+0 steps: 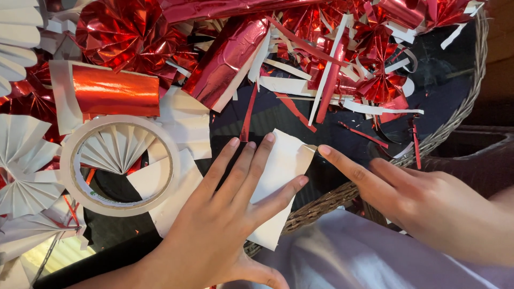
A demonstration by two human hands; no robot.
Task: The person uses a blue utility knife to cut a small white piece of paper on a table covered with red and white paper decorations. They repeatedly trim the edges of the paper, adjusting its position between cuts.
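**Q:** What do the two hands show, and where is the sheet they work on?

**A:** One white paper sheet lies at lower centre of the frame, across the rim of a wicker basket. The left hand lies flat on it, palm down, four fingers spread and pressing the paper; its thumb points to the lower right. The right hand enters from the right edge, one index finger extended, its tip touching the sheet's upper right corner, which is curled up; the remaining fingers are folded back. Neither hand pinches anything.

**Q:** How many other items can be counted?

**A:** One roll of white tape lies at left of centre, just beside the left hand. Through its hole one white pleated fan is visible; at least two more white fans lie at the left edge. One curled sheet of red foil sits above the roll. One red foil rosette lies at upper left, and at least one more at upper right. Loose red and white paper strips across the top centre are too many and too overlapped to count. Pale cloth fills the lower right.
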